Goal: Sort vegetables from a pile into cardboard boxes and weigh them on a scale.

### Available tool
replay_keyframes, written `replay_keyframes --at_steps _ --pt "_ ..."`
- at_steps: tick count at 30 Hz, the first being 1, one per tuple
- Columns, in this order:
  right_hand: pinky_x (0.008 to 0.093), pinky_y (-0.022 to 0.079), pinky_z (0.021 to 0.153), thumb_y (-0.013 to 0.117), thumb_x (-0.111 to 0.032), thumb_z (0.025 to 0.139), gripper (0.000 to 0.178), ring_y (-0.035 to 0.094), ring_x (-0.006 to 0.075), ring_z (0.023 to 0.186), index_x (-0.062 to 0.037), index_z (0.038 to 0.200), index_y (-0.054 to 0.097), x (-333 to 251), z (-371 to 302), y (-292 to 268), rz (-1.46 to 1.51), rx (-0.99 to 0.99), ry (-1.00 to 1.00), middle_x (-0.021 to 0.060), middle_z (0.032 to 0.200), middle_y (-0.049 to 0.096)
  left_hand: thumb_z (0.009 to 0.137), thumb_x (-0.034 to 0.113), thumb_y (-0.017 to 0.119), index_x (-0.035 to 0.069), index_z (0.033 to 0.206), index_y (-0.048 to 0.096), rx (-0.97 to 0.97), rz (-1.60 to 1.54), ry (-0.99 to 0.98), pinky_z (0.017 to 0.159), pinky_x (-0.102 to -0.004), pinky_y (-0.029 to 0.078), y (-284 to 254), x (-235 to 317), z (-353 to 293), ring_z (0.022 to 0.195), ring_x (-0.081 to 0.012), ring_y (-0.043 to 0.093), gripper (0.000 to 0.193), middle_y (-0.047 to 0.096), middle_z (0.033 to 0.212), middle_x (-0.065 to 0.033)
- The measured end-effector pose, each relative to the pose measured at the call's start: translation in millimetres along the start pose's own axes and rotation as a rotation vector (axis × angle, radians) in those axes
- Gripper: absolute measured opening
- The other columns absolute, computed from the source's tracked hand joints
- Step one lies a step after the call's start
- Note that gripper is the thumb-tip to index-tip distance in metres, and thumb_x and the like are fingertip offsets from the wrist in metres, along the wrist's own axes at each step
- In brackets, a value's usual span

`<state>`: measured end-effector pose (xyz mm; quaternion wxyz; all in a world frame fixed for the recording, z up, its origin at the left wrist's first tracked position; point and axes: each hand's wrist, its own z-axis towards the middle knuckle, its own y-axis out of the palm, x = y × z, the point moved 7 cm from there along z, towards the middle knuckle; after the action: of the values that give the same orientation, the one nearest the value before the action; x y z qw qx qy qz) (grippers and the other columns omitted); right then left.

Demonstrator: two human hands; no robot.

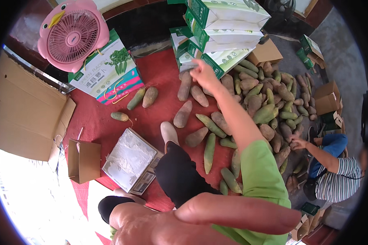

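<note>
My right arm, in a green sleeve, stretches forward over the radishes. At its end my right hand [204,76] has its fingers apart with nothing visible in them, over the lower edge of the stacked white-and-green cartons [229,38]. Just below that hand lies a soil-covered radish [184,86]; whether they touch I cannot tell. My left hand [171,222] looms large and close at the bottom, one digit stretched out to the right. Its other fingers are hidden, and no held object shows. Green radishes [209,153] and soil-brown ones [183,114] lie scattered on the red mat [151,67].
A platform scale [129,161] covered in plastic film stands beside an open small cardboard box [84,161]. A pink fan [73,36] rests on a printed carton [106,67]. A big radish heap [270,92] lies at right, where a person in a striped shirt [340,181] reaches in.
</note>
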<state>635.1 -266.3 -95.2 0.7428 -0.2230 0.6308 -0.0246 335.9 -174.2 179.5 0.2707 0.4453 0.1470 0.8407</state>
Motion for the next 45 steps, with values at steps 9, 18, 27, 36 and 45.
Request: replay_keyframes --at_steps 9,18,27,36,45 --pt "0.0413 0.046 0.091 0.071 -0.019 0.075 0.073 0.059 0.0349 0.106 -0.0062 0.138 0.036 -63.8 159.1 -33.5 -0.314 0.208 -0.140 0.0199 0.103 0.066 0.095 0.045 0.042 0.012 0.085 0.058 0.065 -0.014 -0.024 0.075 -0.0556 0.052 -49.7 -2.5 18.1 0.104 -0.0382 0.049 0.038 0.051 0.093 -0.0132" --pt "0.0424 0.047 0.089 0.068 -0.020 0.076 0.090 0.059 0.0397 0.104 0.0012 0.144 0.013 -55.7 185.1 -66.5 -0.448 0.291 -0.046 0.0253 0.108 0.063 0.097 0.054 0.030 0.020 0.094 0.063 0.013 -0.009 -0.180 0.090 -0.0639 0.043 -102.7 -15.5 10.8 0.133 -0.0428 0.024 0.048 0.044 0.127 -0.0156" --pt "0.0334 0.053 0.060 0.064 -0.005 0.077 0.086 0.065 0.0251 0.067 0.0067 0.140 0.008 -26.1 89.6 -140.2 0.118 0.535 0.103 0.0182 0.092 0.064 0.098 0.051 0.031 0.005 0.109 0.060 0.420 0.128 -0.254 0.090 -0.0533 0.046 -184.7 -30.6 -81.4 0.128 -0.0347 0.038 0.056 0.050 0.122 -0.0193" --pt "0.0382 0.048 0.082 0.064 -0.011 0.078 0.036 0.062 0.0298 0.095 -0.0030 0.113 0.060 -37.9 98.9 -147.0 -0.324 0.564 -0.145 0.0150 0.104 0.063 0.097 0.053 0.032 0.005 0.108 0.056 0.679 0.363 -0.484 0.084 -0.0447 0.049 -225.0 -42.5 -161.1 0.112 -0.0284 0.052 0.055 0.057 0.111 -0.0147" --pt "0.0454 0.049 0.084 0.063 -0.009 0.079 0.046 0.058 0.0353 0.103 -0.0092 0.123 0.049 -136.1 215.4 -64.2 -0.934 0.416 -0.379 0.0136 0.123 0.051 0.094 0.051 0.045 -0.003 0.113 0.056 0.775 0.557 -0.930 0.079 -0.0349 0.050 -282.8 -71.8 -257.7 0.095 -0.0221 0.062 0.058 0.063 0.099 -0.0121"
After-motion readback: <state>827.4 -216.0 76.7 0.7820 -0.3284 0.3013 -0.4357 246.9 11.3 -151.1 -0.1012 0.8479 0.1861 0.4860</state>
